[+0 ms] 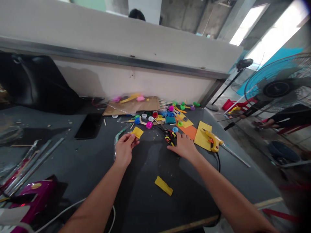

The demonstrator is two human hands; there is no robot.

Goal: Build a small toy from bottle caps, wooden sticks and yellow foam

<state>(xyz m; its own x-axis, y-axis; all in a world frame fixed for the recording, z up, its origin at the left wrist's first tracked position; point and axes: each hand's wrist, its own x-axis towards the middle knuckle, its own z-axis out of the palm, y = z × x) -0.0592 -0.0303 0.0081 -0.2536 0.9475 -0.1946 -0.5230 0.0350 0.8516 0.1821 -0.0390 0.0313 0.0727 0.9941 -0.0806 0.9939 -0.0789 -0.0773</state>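
Your left hand (125, 150) was nearly closed, thumb and fingers pinching a yellow foam scrap (137, 132) by its edge, a grip that seemed to leave most of the piece showing. Your right hand (184, 146) lay open and palm down, with its fingertips (175, 138) at a black-and-yellow piece (169, 137). You could not tell from this view whether it had hold of that piece, though the hand looked rested rather than gripping.

A second yellow foam strip (163, 185) lay apart on the dark table (73, 161), nearer your body. Beyond your right hand, a glue gun (212, 141) rested on a yellow sheet (201, 136), probably to catch drips, with its black cord (218, 161) trailing toward you. An orange sheet (187, 132) sat just beside that sheet.

Farther ahead, bottle caps (151, 118), craft sticks (126, 121) and a pink pom-pom (149, 125) were scattered within reach, near a cardboard sheet (131, 105). A phone (89, 126) lay off to the left, apparently kept away from the glue and clutter.
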